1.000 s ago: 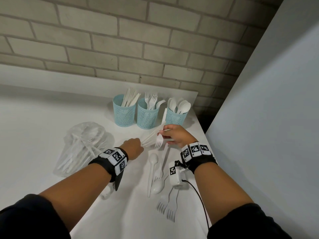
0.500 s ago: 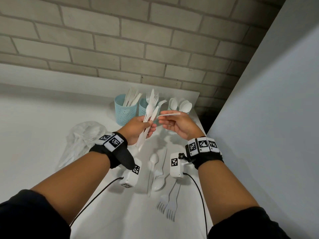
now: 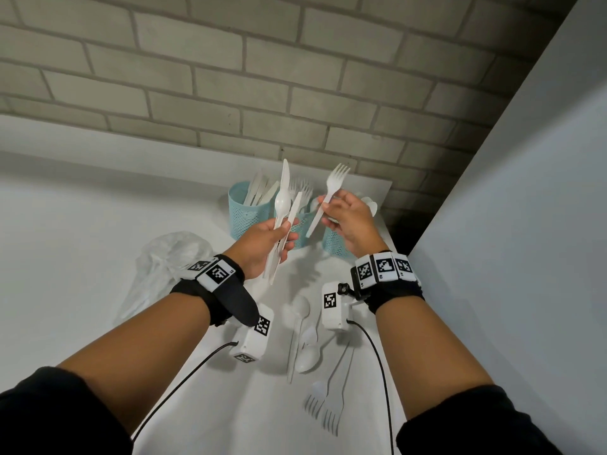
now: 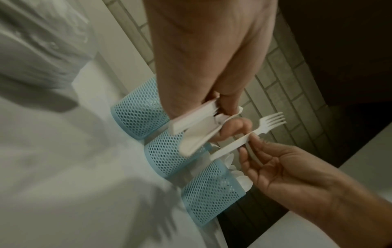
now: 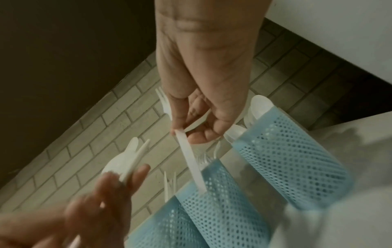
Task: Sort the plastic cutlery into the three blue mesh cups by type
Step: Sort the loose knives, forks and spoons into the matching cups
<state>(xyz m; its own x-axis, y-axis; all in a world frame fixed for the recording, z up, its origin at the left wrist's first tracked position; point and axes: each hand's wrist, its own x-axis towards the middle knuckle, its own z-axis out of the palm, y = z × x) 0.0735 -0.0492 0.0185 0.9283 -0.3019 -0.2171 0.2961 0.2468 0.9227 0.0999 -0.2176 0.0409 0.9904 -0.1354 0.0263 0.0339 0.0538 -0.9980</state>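
Observation:
My left hand (image 3: 283, 236) grips a bundle of white cutlery (image 3: 283, 200), a knife, a spoon and at least one more piece, upright in front of the cups. My right hand (image 3: 329, 210) pinches a single white fork (image 3: 332, 189) by its handle, tines up, just right of the bundle. Behind them stand three blue mesh cups: the left cup (image 3: 241, 210) holds knives, the middle cup (image 3: 302, 228) forks, the right cup (image 3: 332, 245) spoons. The fork (image 4: 257, 132) and bundle (image 4: 196, 129) show apart in the left wrist view. The fork's handle (image 5: 191, 158) points down toward the middle cup (image 5: 222, 203).
Loose spoons (image 3: 303, 336) and forks (image 3: 325, 405) lie on the white table near its right edge. A crumpled clear plastic bag (image 3: 164, 267) with cutlery lies at the left. A brick wall stands behind the cups, a grey panel at the right.
Both hands rose from the table to in front of the cups. The right hand drew one fork away from the left hand's bundle and turned it tines up.

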